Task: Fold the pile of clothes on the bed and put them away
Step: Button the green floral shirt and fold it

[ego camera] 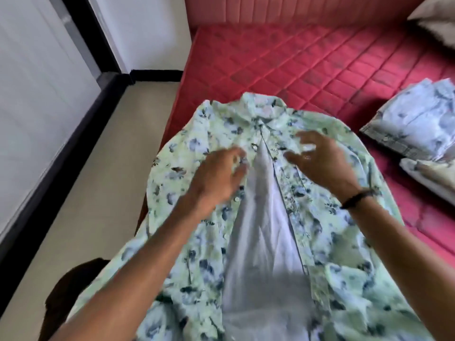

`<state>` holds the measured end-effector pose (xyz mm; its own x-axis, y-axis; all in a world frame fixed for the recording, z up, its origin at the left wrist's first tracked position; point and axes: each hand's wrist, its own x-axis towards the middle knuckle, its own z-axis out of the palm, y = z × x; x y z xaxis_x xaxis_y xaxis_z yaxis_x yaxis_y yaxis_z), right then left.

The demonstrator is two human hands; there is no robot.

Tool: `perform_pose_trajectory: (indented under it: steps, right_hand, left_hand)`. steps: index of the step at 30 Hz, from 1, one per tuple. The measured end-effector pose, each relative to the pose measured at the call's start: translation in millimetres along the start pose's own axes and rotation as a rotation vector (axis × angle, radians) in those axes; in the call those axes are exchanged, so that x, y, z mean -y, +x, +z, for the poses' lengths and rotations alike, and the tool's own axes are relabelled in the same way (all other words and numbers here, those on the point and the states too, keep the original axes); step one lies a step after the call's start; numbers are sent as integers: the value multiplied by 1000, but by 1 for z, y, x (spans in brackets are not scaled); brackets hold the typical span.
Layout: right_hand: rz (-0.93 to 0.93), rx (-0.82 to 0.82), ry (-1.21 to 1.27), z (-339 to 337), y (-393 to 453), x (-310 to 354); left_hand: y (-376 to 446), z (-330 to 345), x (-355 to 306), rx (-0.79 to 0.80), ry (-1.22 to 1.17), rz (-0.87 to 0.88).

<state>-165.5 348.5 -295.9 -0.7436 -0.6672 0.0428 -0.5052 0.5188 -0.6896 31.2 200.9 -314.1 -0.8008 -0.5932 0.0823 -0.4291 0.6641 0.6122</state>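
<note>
Pale green cotton printed with blue flowers fills the near middle of the scene: a button-front floral shirt (204, 254) lies face up on the quilted red mattress (307, 60), collar toward the far side, hem running off the near edge. Its front is parted below the collar, showing the plain whitish inside of the back panel between the two plackets.

The left hand (216, 178) rests on the left placket, just below the collar, fingers curled down against the cloth beside a white button; blur hides whether they pinch the fabric or only press it. The right hand (317, 161) hangs just above the right front panel, fingers spread and loose, gripping nothing. A thin dark wristband (357, 199) circles that wrist.

To the right on the mattress, well apart from the shirt, sits a folded blue-and-white patterned garment (413, 121), and just nearer than it a folded cream garment (433, 178). A beige pillow (435, 18) shows in the far right corner. Left of the bed lies a beige floor (81, 193) edged with black skirting.
</note>
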Motion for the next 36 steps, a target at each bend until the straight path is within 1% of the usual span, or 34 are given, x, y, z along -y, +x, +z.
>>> perform_pose_trajectory:
  steps: [1,4,5,6,7,8,10,12,13,14,16,18,19,22,24,25,26,27,29,30,31,32,33,34,35,36]
  right_hand:
    - [6,126,-9,-3,-39,-1]
    - [36,524,-159,-20,-148,-2]
    - [45,623,-235,-25,-178,-6]
    - [53,689,-325,-32,-211,-10]
    - [49,702,-428,-34,-237,-16]
    - [38,673,-558,-34,-261,-22]
    - [-13,487,-738,-29,-295,-35]
    - [-47,265,-729,-22,-315,-44]
    - [-65,197,-709,-18,-320,-44]
    - [-55,184,-692,-13,-322,-43]
    - [11,218,-637,-11,-321,-35]
    - [76,222,-528,-13,-313,-33]
    - [67,188,-438,-16,-312,-31]
    - [-15,-80,-233,-41,-308,-10]
    - [-60,-234,-166,-56,-307,7]
    - [-78,-272,-151,-59,-304,10]
    - [-91,-282,-133,-57,-301,9]
    - [-94,-250,-117,-53,-298,5]
    - [-47,-62,-92,-35,-299,-7]
    - [-26,54,-93,-26,-302,-15]
    - [-12,149,-120,-18,-305,-23]
    - [-9,212,-165,-11,-307,-28]
    - [-11,241,-199,-6,-309,-33]
    - [-13,238,-214,-2,-309,-35]
    - [-3,229,-223,1,-310,-36]
    - [18,225,-233,2,-309,-35]
  left_hand:
    - [-47,12,-9,58,8,24]
    - [-170,35,-28,189,188,42]
    - [-203,36,-30,254,244,21]
    - [-234,32,-32,291,301,19]
    - [-255,27,-28,296,365,33]
    - [-272,19,-23,261,420,46]
    - [-288,0,-15,197,482,-5]
    - [-291,-20,-17,200,464,-35]
    - [-291,-27,-19,198,457,-36]
    - [-289,-32,-21,188,448,-24]
    - [-285,-45,-29,131,417,-24]
    - [-281,-58,-39,40,301,-83]
    - [-281,-65,-43,1,197,-133]
    - [-289,-82,-46,-194,-225,-226]
    - [-294,-88,-45,-385,-509,-262]
    - [-296,-89,-45,-484,-661,-317]
    - [-298,-91,-45,-574,-823,-385]
    - [-299,-93,-40,-660,-978,-460]
    - [-303,-99,-29,-877,-1229,-590]
    - [-304,-102,-23,-1008,-1248,-601]
    - [-306,-103,-21,-1128,-1151,-563]
    - [-307,-101,-25,-1212,-945,-490]
    - [-307,-94,-35,-1213,-702,-376]
    - [-306,-83,-48,-1092,-479,-238]
    - [-303,-70,-60,-854,-283,-136]
    - [-297,-56,-66,-580,-108,-73]
